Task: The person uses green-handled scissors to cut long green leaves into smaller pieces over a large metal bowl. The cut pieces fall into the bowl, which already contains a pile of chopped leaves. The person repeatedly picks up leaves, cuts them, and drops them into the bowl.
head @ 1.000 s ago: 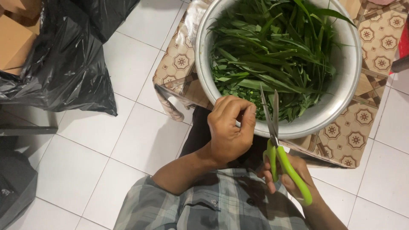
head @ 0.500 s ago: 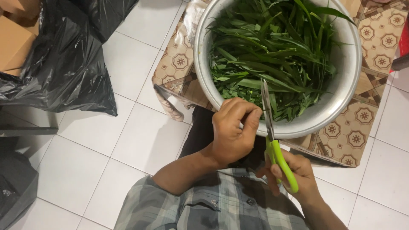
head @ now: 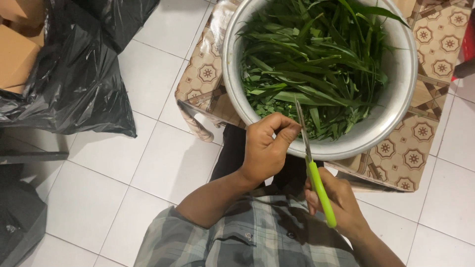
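Observation:
A big metal bowl [head: 402, 99] full of long green leafy stems [head: 316, 64] stands on a patterned brown mat [head: 425, 143]. My right hand [head: 339, 202] grips green-handled scissors [head: 319, 190]; their blades are closed and point up over the bowl's near rim. My left hand [head: 267, 148] hovers at that rim just left of the blades, fingers curled with the tips pinched together. Whether a bit of stem sits between those fingertips is hidden.
Black plastic bags [head: 74, 74] lie on the white tiled floor [head: 123, 163] at the left, with a cardboard box [head: 17, 57] behind them. My plaid sleeve and dark trousers fill the lower middle. A red object [head: 469, 44] shows at the right edge.
The scissor blades, open a second ago, have closed. My left hand stays at the bowl's rim, its fingers a little looser.

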